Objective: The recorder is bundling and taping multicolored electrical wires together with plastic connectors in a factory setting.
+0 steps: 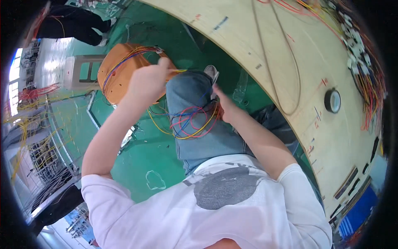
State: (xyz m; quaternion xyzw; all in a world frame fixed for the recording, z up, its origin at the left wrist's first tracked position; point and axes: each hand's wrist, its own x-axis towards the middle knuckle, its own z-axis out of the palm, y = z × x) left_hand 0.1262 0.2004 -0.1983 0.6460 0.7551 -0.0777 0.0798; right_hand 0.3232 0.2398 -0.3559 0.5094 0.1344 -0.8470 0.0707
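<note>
A loose bundle of thin red, blue and yellow wires (192, 120) lies in loops across my jeans-covered thigh. My right hand (223, 107) is closed at the right side of my leg, where the bundle's strands run into it; its fingertips are partly hidden. Raised to the left of my knee, my left hand (150, 79) is closed with the thumb up. A short yellow wire (179, 70) sticks out beside its fingers toward the knee. Behind that hand, more coloured wires (124, 61) drape over an orange chair (114, 81).
A curved wooden board (286, 70) spans the right side, carrying a roll of black tape (332, 101), a grey-brown cable (271, 62) and bunched wires with white connectors (356, 50). Racks with wires (39, 151) stand left. Another person (76, 25) is at the upper left.
</note>
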